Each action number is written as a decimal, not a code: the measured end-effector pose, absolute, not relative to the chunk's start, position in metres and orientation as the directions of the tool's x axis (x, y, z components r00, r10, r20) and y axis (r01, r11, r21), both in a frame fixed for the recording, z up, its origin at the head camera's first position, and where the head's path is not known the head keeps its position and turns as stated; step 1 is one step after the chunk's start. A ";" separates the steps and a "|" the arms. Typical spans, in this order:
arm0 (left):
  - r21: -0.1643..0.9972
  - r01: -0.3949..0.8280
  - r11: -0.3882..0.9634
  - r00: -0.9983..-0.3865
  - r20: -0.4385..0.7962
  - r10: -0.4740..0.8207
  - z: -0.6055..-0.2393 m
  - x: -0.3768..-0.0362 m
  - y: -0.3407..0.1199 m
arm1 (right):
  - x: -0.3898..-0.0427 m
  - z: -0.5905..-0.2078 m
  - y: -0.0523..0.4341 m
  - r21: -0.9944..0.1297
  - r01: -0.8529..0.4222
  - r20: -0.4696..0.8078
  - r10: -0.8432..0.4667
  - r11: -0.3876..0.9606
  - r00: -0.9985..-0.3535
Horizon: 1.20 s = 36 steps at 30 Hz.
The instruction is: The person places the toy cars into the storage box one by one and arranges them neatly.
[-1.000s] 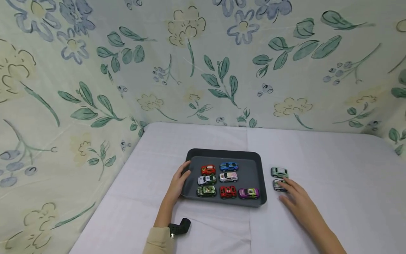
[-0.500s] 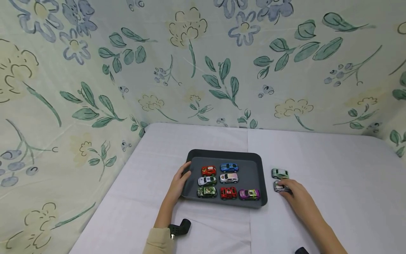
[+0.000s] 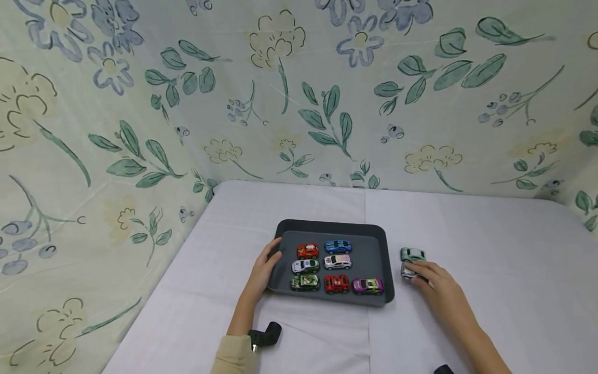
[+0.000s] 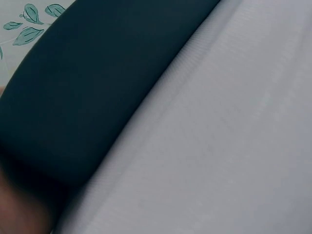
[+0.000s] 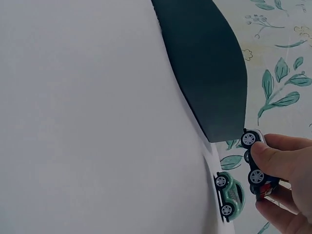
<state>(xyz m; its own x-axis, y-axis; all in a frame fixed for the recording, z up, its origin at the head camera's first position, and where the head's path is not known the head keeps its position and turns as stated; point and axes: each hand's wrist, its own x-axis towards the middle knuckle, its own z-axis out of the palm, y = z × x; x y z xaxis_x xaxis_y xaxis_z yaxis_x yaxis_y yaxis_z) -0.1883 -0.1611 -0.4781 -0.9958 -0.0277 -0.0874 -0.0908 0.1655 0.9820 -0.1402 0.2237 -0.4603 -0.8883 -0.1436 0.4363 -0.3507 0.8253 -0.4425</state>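
My left hand [image 3: 259,271] grips the left rim of a dark grey tray [image 3: 369,234]; in the left wrist view it is a blur in the lower left corner beside the tray wall. To the right of the tray, my right hand [image 3: 443,293] pinches a small toy car [image 3: 407,271] between thumb and fingers. The right wrist view has this toy car [image 5: 249,155] raised off the table and tilted, its wheels facing the camera. Just behind it a pale green toy car [image 3: 413,254] stands on the table.
Several toy cars sit in the tray, among them a blue car [image 3: 338,246], a red car [image 3: 337,283] and a purple car [image 3: 367,285]. A white cloth [image 3: 322,337] covers the table. Floral fabric [image 3: 327,62] hangs behind and at the sides.
My right hand has moved onto the nearer toy car, taken hold of it and lifted it slightly. The left hand and the tray have stayed in place.
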 end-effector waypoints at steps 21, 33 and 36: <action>0.983 -0.081 0.163 -0.997 -0.079 -0.015 -0.477 -0.189 -0.162 | -0.141 -0.433 0.184 -0.348 -0.487 0.595 -0.213 0.801 -0.775; 0.983 -0.083 0.163 -0.997 -0.081 -0.020 -0.476 -0.190 -0.162 | -0.152 -0.434 0.153 -0.260 -0.564 0.572 -0.346 0.784 -0.744; 0.983 -0.088 0.159 -0.996 -0.087 -0.011 -0.474 -0.189 -0.162 | -0.156 -0.438 0.149 -0.261 -0.558 0.536 -0.362 0.788 -0.762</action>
